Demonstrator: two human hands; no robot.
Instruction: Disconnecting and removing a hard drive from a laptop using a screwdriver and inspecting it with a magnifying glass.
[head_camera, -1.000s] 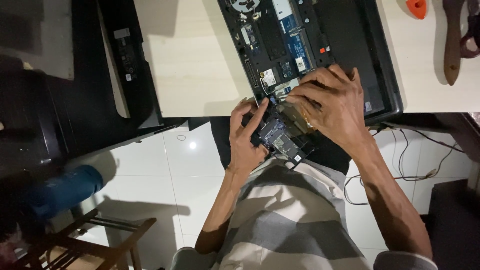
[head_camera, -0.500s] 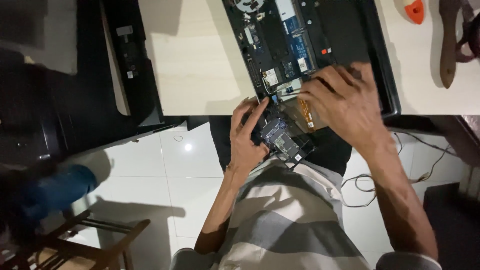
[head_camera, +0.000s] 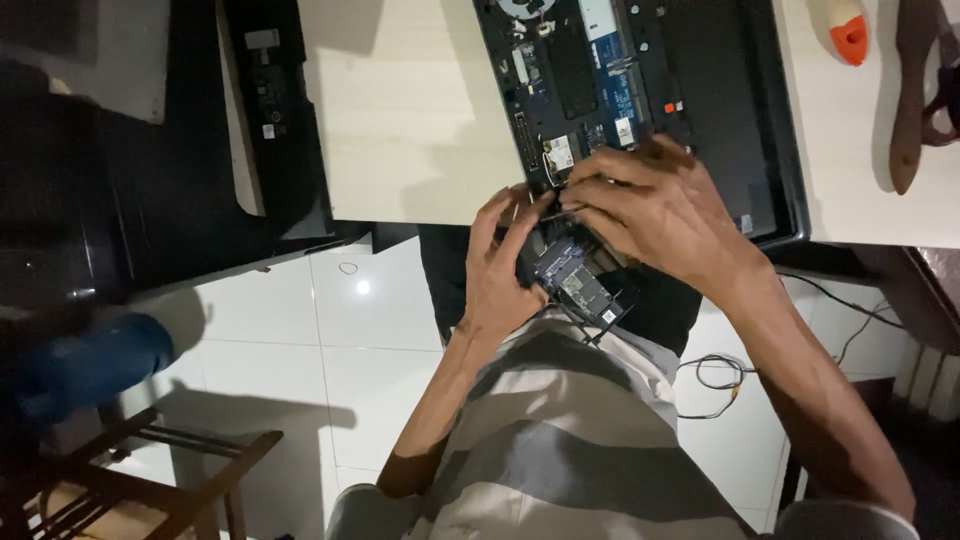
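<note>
both hands (head_camera: 600, 240) grip circuit board (head_camera: 578, 285) off table (head_camera: 400, 120) edge, by laptop (head_camera: 700, 110).

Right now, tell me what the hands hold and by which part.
The left hand grips a small dark circuit board at its left edge. The right hand rests over its top end at the opened laptop; its exact hold is hidden.
</note>
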